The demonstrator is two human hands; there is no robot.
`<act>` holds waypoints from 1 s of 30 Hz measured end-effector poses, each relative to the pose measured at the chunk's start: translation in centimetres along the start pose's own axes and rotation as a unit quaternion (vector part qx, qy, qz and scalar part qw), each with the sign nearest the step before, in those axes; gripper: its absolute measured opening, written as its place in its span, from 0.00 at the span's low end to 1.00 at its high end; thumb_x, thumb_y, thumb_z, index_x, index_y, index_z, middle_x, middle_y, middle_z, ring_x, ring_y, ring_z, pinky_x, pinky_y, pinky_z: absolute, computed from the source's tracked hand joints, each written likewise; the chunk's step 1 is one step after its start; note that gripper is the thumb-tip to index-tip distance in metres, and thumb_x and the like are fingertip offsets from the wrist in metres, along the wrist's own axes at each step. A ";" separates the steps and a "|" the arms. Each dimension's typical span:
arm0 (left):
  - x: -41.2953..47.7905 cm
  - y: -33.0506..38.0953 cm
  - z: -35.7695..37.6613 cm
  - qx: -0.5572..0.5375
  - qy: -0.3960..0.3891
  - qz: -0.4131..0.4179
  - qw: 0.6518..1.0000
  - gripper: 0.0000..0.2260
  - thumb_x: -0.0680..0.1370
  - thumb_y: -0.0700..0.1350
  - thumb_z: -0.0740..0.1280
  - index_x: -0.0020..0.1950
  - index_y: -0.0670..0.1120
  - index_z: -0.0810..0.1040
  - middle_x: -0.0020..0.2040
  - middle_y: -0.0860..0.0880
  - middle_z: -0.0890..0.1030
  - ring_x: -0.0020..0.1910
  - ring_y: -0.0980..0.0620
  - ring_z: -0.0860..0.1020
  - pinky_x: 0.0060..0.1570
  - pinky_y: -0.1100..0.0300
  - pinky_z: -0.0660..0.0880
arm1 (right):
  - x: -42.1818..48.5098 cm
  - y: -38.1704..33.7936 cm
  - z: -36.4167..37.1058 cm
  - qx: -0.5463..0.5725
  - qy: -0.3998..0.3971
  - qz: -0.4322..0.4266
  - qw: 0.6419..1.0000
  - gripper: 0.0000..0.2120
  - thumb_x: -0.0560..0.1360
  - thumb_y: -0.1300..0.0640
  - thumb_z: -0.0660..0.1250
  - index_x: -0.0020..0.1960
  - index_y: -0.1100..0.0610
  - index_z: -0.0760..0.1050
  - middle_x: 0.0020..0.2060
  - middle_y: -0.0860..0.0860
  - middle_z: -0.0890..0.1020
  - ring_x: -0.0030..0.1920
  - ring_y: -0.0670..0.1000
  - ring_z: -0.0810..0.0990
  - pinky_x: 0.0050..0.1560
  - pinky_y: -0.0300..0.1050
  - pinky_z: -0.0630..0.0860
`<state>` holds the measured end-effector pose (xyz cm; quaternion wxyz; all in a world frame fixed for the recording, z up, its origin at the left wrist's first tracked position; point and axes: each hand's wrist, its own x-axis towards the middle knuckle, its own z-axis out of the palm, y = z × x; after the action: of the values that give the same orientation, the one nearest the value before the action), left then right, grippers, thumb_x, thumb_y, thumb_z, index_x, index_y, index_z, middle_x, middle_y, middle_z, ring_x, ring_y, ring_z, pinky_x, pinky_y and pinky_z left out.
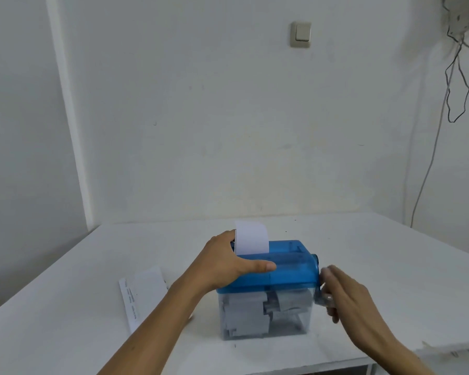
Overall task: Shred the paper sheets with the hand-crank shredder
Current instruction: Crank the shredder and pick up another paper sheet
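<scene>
Sheet in slot: a white paper sheet (251,238) stands upright in the feed slot of the blue translucent plastic shredder top (290,266), toward its left end, and its upper edge curls back.
Left hand: the left hand (228,259) grasps the shredder top, with the fingers hooked over the far edge just beside the sheet and the thumb laid along the front.
Right hand: the right hand (348,296) is at the shredder's right end, its fingers closed round the grey crank handle (319,293). Motion blur hides exactly how the fingers lie.
Bin: the clear plastic bin (290,320) under the top sits on the white table (363,239) and holds pale paper shreds (244,312), heaped higher on the left.
Waiting sheets: spare printed paper sheets (144,293) lie flat on the table, just left of the shredder.
Step in hand: most likely cranking this sheet down through the cutters.
Doing it well: even, unhurried turns suit a light box like this. Downward pressure from the left hand should stop it sliding or tipping toward the crank. The sheet needs to feed straight, because a skewed edge would probably jam.
Watch for: the fingertips sit close to the slot, and the shreds piled under the sheet's side may back up.
</scene>
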<state>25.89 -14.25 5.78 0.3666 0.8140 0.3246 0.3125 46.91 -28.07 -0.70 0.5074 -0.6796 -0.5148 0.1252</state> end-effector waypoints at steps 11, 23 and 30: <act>0.5 0.1 -0.3 0.011 -0.026 -0.031 0.999 0.35 0.62 0.61 0.81 0.65 0.57 0.72 0.59 0.58 0.78 0.55 0.58 0.77 0.50 0.64 0.74 | 2.0 -4.2 -6.0 -0.072 -0.040 -0.161 0.983 0.10 0.70 0.47 0.72 0.49 0.44 0.75 0.44 0.41 0.82 0.42 0.48 0.83 0.40 0.39 0.81; 0.8 -1.2 0.2 0.061 -0.006 -0.028 0.998 0.47 0.51 0.76 0.76 0.66 0.59 0.71 0.57 0.61 0.78 0.53 0.59 0.78 0.50 0.60 0.78 | 8.0 2.7 2.6 0.087 -0.043 0.088 0.991 0.07 0.80 0.61 0.66 0.45 0.63 0.77 0.37 0.58 0.84 0.34 0.53 0.81 0.38 0.52 0.80; 0.8 -1.1 0.5 0.098 0.012 -0.033 0.995 0.48 0.51 0.77 0.74 0.66 0.60 0.70 0.59 0.59 0.77 0.55 0.57 0.77 0.56 0.52 0.79 | 1.4 0.7 -1.2 -0.033 -0.025 0.063 0.997 0.26 0.82 0.44 0.58 0.32 0.59 0.72 0.21 0.52 0.75 0.22 0.49 0.72 0.28 0.40 0.72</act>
<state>26.36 -13.27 4.87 0.2914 0.8309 0.3848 0.2767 48.73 -27.56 -0.21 0.4623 -0.7237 -0.4878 0.1568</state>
